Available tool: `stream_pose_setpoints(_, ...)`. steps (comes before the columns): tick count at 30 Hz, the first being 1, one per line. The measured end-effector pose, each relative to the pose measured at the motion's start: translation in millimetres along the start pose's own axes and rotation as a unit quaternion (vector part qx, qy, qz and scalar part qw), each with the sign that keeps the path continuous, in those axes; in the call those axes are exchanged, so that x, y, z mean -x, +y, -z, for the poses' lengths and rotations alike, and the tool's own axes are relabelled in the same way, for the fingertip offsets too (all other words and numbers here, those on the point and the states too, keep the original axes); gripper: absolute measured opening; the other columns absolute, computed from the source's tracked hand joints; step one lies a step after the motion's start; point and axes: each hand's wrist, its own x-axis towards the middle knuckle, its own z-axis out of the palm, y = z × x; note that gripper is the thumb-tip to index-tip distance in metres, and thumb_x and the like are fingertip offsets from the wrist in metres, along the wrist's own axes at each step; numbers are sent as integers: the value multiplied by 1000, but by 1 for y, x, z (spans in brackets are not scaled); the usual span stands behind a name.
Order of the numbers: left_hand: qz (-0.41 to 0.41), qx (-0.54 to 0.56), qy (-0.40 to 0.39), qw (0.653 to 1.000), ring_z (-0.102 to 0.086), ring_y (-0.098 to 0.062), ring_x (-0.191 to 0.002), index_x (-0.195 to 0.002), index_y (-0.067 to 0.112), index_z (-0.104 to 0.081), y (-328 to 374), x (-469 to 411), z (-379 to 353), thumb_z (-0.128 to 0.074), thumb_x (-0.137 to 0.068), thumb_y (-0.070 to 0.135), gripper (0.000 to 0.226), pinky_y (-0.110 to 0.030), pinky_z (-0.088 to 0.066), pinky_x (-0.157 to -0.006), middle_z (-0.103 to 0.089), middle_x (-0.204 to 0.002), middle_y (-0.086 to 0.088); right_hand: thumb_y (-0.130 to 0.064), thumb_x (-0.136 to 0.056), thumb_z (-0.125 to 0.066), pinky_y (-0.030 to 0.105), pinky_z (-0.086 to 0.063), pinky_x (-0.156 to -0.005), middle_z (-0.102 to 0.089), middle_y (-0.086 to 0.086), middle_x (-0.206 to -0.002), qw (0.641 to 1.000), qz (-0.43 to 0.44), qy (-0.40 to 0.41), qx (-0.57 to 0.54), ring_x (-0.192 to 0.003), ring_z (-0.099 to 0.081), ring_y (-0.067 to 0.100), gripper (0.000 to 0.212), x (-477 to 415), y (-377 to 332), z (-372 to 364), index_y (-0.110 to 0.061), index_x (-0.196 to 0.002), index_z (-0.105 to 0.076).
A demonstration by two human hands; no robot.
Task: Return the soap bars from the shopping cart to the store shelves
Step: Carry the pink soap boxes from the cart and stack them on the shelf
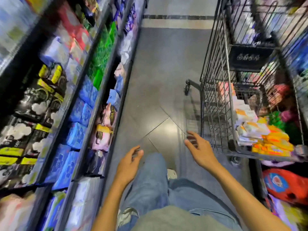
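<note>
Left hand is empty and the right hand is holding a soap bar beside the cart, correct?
Not quite. In the head view the right hand holds nothing, fingers spread beside the cart; the left hand is empty, as you said.

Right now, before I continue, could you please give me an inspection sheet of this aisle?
Surface: grey tiled floor, bare along the aisle middle.
Job's things: orange-and-white packs, likely the soap bars, stacked in the shopping cart; store shelves on the left, stocked.
Clutter: other goods in the cart, blurred.
Hands: left hand open, empty; right hand open, empty, beside the cart.
Cables: nothing seen.
Surroundings: red pack low on the right, outside the cart.
</note>
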Motion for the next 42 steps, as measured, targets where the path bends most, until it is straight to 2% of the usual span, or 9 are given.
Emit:
stream_pose_setpoints(7,7,-3,-17,1000,-49,-4,-103,-128,18,-55,42,-139,28,-50,-96,31,36,-14,-32,-85,-60,-121,2,-35,-93,-53,36,-48,-90,-59,-4,-110,1000,-23,17,7,-102,-58,17,38,-131,-30,5,-23,-129,-50)
stream_pose_setpoints(13,-113,-89,-110,983,-54,-7,-95,-127,14,-54,159,-278,66,-50,-96,26,33,-7,-36,-74,-61,-116,-1,-24,-94,-55,27,-45,-90,-58,-3,-115,989,-93,107,-51,-103,-56,13,37,-207,-62,26,-18,-131,-51)
stream_pose_setpoints(15,-172,-132,-149,965,-54,-4,-87,-126,14,-54,213,-321,66,-50,-97,27,32,-5,-36,-69,-61,-112,0,-21,-94,-56,28,-45,-90,-59,-3,-115,977,-118,162,-75,-104,-56,14,35,-222,-67,33,-19,-129,-52)
stream_pose_setpoints(19,-277,-192,-227,914,-59,-14,-102,-126,17,-56,307,-388,41,-51,-91,45,45,-21,-40,-85,-62,-123,-5,-18,-92,-59,33,-47,-93,-61,-12,-107,944,-181,250,-115,-104,-60,14,32,-235,-71,49,-26,-122,-53)
stream_pose_setpoints(25,-407,-192,-321,833,-58,-6,-101,-123,17,-58,415,-419,-31,-51,-94,38,36,-13,-39,-82,-63,-117,6,-25,-90,-59,31,-48,-92,-64,-6,-110,871,-249,393,-159,-103,-61,11,37,-246,-77,87,-19,-126,-54)
stream_pose_setpoints(29,-485,-144,-367,781,-59,7,-100,-120,24,-60,474,-417,-77,-48,-89,50,42,-6,-43,-81,-64,-110,18,-37,-90,-58,26,-46,-91,-61,-20,-110,822,-226,489,-182,-103,-58,-1,25,-263,-91,137,-40,-115,-52)
stream_pose_setpoints(32,-533,-134,-400,733,-59,5,-98,-121,22,-60,512,-416,-113,-44,-88,51,47,-9,-45,-81,-66,-110,12,-48,-89,-52,30,-44,-94,-60,-23,-109,798,-228,529,-179,-105,-58,1,20,-280,-86,179,-46,-109,-50)
stream_pose_setpoints(36,-563,-247,-458,642,-54,-7,-115,-133,22,-50,554,-419,-182,-49,-92,49,50,-13,-38,-93,-58,-129,4,-47,-88,-54,38,-47,-94,-64,-8,-111,766,-271,560,-165,-105,-61,14,31,-306,-53,231,-31,-114,-57)
stream_pose_setpoints(42,-609,-496,-472,400,-42,-23,-130,-145,20,-31,575,-432,-305,-52,-93,44,61,-29,-33,-101,-41,-145,-6,-28,-90,-61,34,-42,-92,-57,8,-129,802,-386,434,-138,-113,-56,28,44,-338,21,273,-15,-131,-51)
